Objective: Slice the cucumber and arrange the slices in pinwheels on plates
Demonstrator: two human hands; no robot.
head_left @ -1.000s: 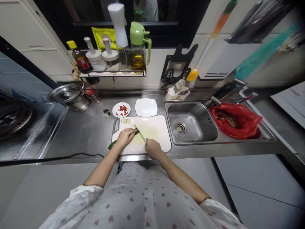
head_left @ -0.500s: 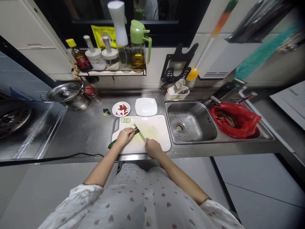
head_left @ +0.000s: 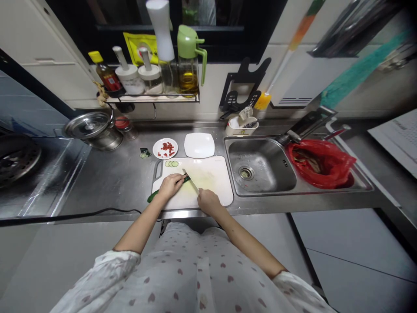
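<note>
On a white cutting board [head_left: 215, 174], a dark green cucumber [head_left: 152, 196] lies slantwise under my left hand [head_left: 172, 186], whose fingers are closed round it near its far end. My right hand [head_left: 208, 201] grips the handle of a kitchen knife [head_left: 190, 180]. The blade stands at the cucumber's cut end, close to my left fingertips. Several pale cucumber slices [head_left: 171, 164] rest at the board's upper left. Beyond the board are a round white plate [head_left: 156, 150] with chopped red pieces and a white rectangular plate [head_left: 199, 145].
Dark green trimmings [head_left: 145, 152] lie left of the plates. A sink [head_left: 263, 169] adjoins the board on the right, with a red plastic bag [head_left: 335, 167] beyond. A lidded steel pot [head_left: 104, 134] stands at the back left, below a rack [head_left: 153, 99] of seasonings.
The view has shifted very slightly. My hands, the knife and the cucumber keep nearly the same places.
</note>
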